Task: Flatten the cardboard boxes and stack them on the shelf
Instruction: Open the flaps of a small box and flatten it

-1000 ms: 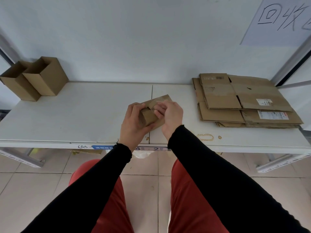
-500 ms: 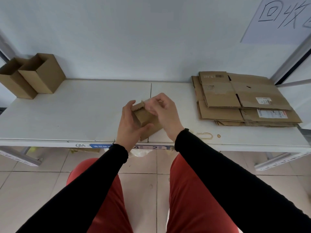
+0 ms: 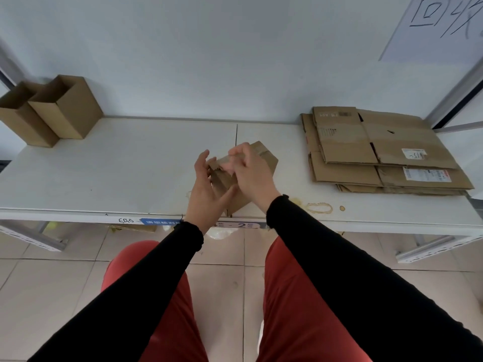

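The small box point(image 3: 262, 159) is held above the shelf point(image 3: 125, 168) front edge at centre, between both hands. The left hand point(image 3: 206, 189) cradles its left side, thumb under the body and fingers spread up along the near wall. The right hand point(image 3: 252, 173) has its fingers curled over the top flaps, pinching at the open end. Judged light, thin corrugated board: stiff across the panels, weak along the creases, so it should collapse if pressed corner to opposite corner; best hold is on two opposing edges, clear of the torn-looking flap. At 10 o'clock stand two upright boxes point(image 3: 65, 108), touching, open-topped; their insides are in shadow and contents cannot be told. At 2 o'clock lies the flat stack point(image 3: 379, 150), several sheets deep, labels on top. Stains point(image 3: 318, 207) mark the shelf near the right wrist.
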The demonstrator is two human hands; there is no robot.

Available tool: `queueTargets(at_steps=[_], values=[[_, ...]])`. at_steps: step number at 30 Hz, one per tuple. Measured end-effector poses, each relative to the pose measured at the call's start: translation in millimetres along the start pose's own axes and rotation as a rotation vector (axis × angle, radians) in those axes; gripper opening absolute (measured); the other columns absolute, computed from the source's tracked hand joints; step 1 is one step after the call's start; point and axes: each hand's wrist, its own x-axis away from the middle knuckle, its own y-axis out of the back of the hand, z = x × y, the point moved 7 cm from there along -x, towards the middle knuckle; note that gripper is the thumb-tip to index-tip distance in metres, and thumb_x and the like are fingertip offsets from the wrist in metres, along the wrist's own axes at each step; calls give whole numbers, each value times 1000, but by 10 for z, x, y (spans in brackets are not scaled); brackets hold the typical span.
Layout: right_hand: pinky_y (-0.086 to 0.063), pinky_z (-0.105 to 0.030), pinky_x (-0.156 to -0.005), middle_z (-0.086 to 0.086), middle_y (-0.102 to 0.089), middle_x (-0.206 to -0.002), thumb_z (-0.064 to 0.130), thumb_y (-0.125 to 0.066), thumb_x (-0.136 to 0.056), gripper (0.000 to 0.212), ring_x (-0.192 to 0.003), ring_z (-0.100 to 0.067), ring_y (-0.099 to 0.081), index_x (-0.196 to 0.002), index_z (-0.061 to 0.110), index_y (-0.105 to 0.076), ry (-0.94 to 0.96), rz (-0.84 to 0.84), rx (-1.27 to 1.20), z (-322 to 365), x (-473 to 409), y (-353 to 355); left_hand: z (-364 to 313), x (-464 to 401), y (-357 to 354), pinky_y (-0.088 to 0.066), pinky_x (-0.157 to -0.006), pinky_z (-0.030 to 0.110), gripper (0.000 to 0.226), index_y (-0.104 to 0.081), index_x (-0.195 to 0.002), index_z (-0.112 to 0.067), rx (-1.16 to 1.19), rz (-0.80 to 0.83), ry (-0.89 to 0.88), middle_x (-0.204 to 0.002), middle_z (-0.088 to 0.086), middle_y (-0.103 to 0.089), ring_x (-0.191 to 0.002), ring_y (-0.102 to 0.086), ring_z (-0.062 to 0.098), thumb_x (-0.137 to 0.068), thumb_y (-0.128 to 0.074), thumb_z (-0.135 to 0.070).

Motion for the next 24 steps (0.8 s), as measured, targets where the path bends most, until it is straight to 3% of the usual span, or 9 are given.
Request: queueTargets(at_steps=[2, 4, 7, 12, 18, 21, 24], values=[[-47, -26, -85, 8, -66, -109, 22, -51, -100, 24, -99, -7, -61, -123, 20, -56, -19, 45, 1, -5, -16, 15, 21, 9, 15, -45, -101, 19, 68, -21, -152, -38, 121, 17, 43, -142, -3, -50, -123, -56, 2, -96, -59, -32], [-47, -24, -86, 11, -66, -107, 21, -49, -100, 27, -100, -4, -60, -127, 22, -53, -8, 51, 18, -13, -26, -10, 69, -15, 53, -44, -102, 24, 55, -31, -149, -35, 246, -47, 132, -137, -3, -56, -121, -58, 6, -97, -48, -37], [-50, -29, -90, 4, -71, -111, 21, -43, -102, 28, -104, -11, -64, -129, 23, -51, 25, 33, 50, -4, -21, -53, 120, -95, 99, -45, -100, 29, 48, -41, -141, -29, 356, -110, 261, -126, -1, -65, -115, -63, 11, -97, -54, -42], [-47, -26, -78, 4, -69, -103, 22, -45, -102, 29, -95, -11, -63, -130, 25, -52, 38, 17, 102, 42, 3, -35, 167, -195, 133, -51, -100, 41, 53, -49, -132, -25, 364, -75, 314, -113, 5, -72, -105, -68, 20, -86, -71, -39], [-44, -25, -72, 2, -72, -91, 19, -48, -97, 34, -89, -6, -65, -129, 30, -52, -53, 14, 52, 2, -46, 16, 111, -195, 95, -51, -95, 37, 35, -53, -131, -20, 346, 9, 245, -113, 9, -70, -102, -66, 20, -98, -64, -25], [-51, -30, -81, 1, -73, -89, 16, -48, -95, 36, -88, -10, -67, -128, 31, -53, -48, 28, 60, 3, -75, -10, 108, -199, 90, -51, -89, 30, 30, -55, -130, -14, 342, 25, 234, -107, 2, -68, -97, -64, 11, -101, -59, -20], [-54, -36, -86, -1, -73, -88, 15, -45, -94, 39, -88, -13, -68, -127, 32, -53, -48, 14, 73, -3, -89, 2, 133, -213, 77, -49, -90, 31, 27, -57, -128, -14, 322, 56, 224, -109, 0, -66, -98, -61, 11, -102, -57, -20]])
